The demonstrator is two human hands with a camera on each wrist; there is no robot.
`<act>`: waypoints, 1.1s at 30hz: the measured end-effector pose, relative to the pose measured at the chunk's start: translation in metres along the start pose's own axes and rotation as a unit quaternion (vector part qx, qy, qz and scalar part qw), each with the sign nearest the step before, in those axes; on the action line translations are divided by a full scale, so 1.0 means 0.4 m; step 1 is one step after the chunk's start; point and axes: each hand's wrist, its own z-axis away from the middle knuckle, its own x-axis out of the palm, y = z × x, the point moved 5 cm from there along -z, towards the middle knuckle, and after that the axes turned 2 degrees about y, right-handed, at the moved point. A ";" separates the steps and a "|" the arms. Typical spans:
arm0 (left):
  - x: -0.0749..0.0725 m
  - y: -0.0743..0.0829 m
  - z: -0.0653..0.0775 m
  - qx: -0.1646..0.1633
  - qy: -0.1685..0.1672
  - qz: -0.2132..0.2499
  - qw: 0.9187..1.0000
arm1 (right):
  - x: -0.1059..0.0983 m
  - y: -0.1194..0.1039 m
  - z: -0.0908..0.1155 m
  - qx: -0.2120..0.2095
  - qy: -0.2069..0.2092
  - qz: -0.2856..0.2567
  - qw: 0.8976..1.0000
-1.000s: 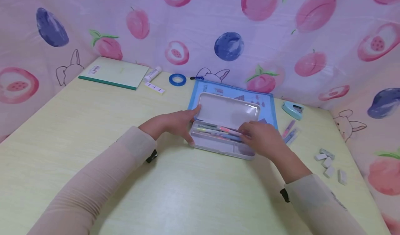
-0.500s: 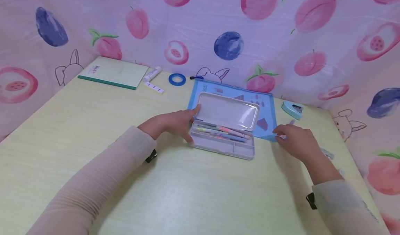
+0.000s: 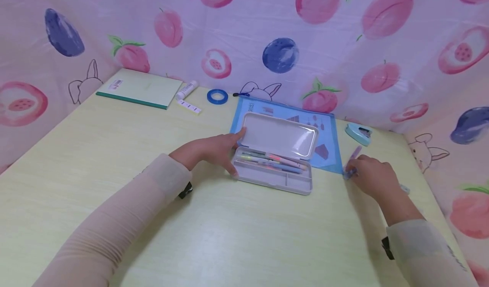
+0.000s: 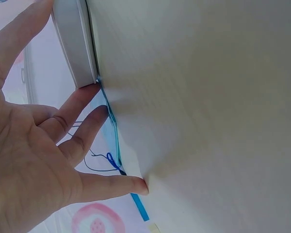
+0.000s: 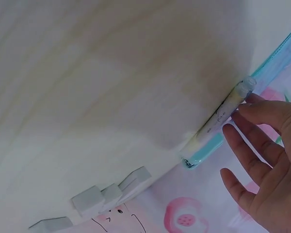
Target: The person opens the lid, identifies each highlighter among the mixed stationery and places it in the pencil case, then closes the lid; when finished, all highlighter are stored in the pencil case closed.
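Pale desk (image 3: 244, 236) — your spread left hand (image 3: 218, 151) touches the pencil case (image 3: 261, 178), right hand (image 3: 373, 176) a pen (image 5: 217, 120) — grip unclear, lettering illegible.

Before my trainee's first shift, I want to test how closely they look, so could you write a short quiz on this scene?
1. True or false: the pencil case stands open.
2. Which lies closest to the green-spined notebook?
A) stapler
B) glue stick
C) erasers
3. Fill in: the end of the pencil case is touched by the person's ____ hand.

Key: 1. True. 2. B. 3. Left hand.
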 end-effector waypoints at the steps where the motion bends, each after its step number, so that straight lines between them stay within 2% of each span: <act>1: 0.000 -0.001 -0.001 0.000 0.000 0.001 1.000 | 0.000 0.000 0.000 -0.001 0.001 0.002 1.000; 11: 0.002 -0.002 -0.003 -0.001 -0.001 0.000 1.000 | 0.004 -0.011 -0.003 -0.037 -0.004 0.038 0.999; 14: 0.002 -0.001 -0.003 -0.001 0.000 0.001 1.000 | 0.001 -0.019 0.000 -0.055 0.010 0.050 0.997; 19: 0.001 -0.003 -0.003 -0.005 0.002 -0.001 1.000 | -0.022 -0.040 0.003 -0.074 0.056 0.052 0.994; 22: 0.001 -0.003 -0.002 -0.001 0.002 -0.001 1.000 | -0.050 -0.059 0.000 -0.063 0.087 0.008 0.994; 25: 0.001 -0.004 -0.002 0.000 0.003 -0.001 1.000 | -0.089 -0.083 0.002 -0.045 0.102 -0.069 0.991; 29: 0.002 -0.006 -0.004 -0.004 0.002 0.000 1.000 | -0.142 -0.124 0.014 -0.031 0.117 -0.161 0.980; 33: 0.001 -0.005 -0.003 0.000 0.002 -0.001 1.000 | -0.177 -0.173 0.031 -0.046 0.142 -0.225 0.963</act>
